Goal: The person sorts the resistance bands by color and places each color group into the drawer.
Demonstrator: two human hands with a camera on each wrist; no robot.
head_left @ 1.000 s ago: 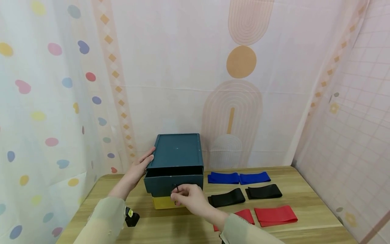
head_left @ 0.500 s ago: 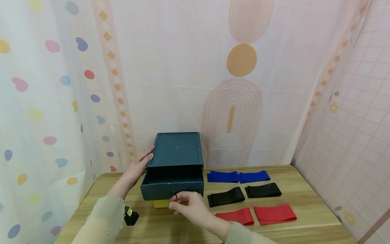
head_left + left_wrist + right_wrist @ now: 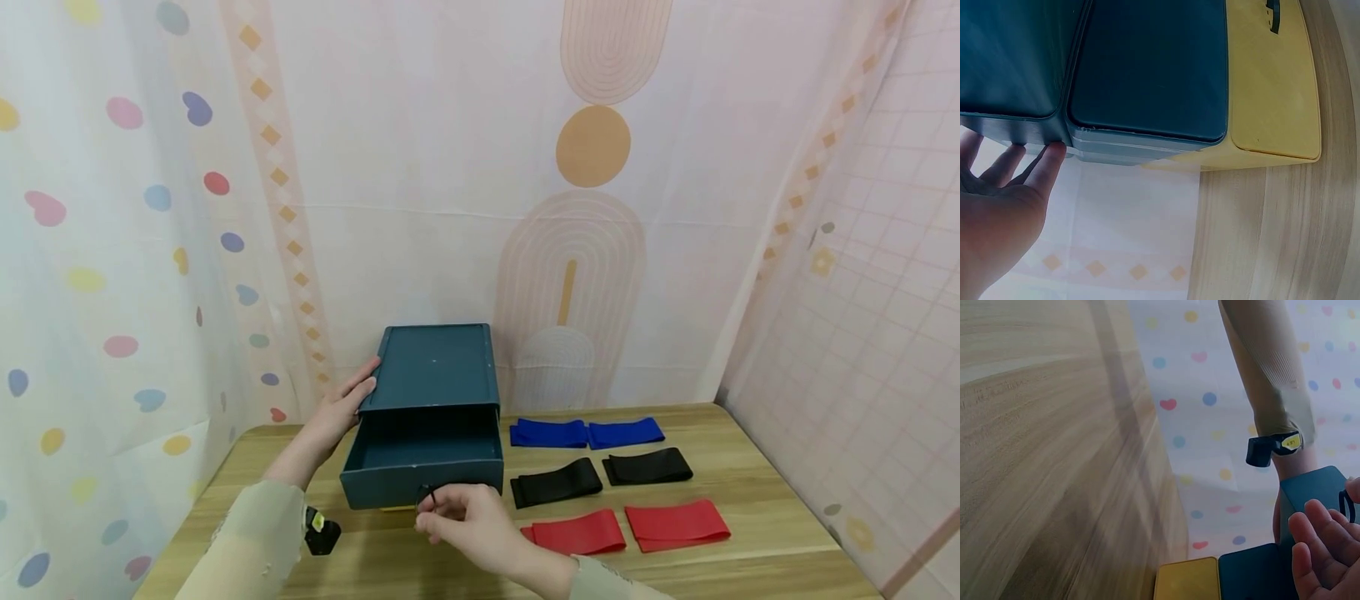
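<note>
A dark teal drawer unit (image 3: 435,367) stands at the back of the table. Its top drawer (image 3: 386,488) is pulled well out, and the inside that shows holds nothing I can see. My right hand (image 3: 474,518) pinches the small black loop pull (image 3: 425,493) on the drawer front; the same loop (image 3: 1351,506) shows in the right wrist view. Against the unit's left side rests my left hand (image 3: 341,408), its fingers (image 3: 1044,172) extended along the edge in the left wrist view. Below lie another teal drawer front (image 3: 1147,69) and a yellow one (image 3: 1272,94).
To the right lie folded flat bands in pairs: blue (image 3: 551,433), black (image 3: 558,483) and red (image 3: 678,525). A black wrist camera (image 3: 322,533) sits by my left forearm. Patterned curtains (image 3: 420,167) hang behind the wooden table (image 3: 757,475).
My right hand has drawn the top drawer farther out toward me, showing more of its inside and covering most of the yellow front below. My left hand stays on the unit's side.
</note>
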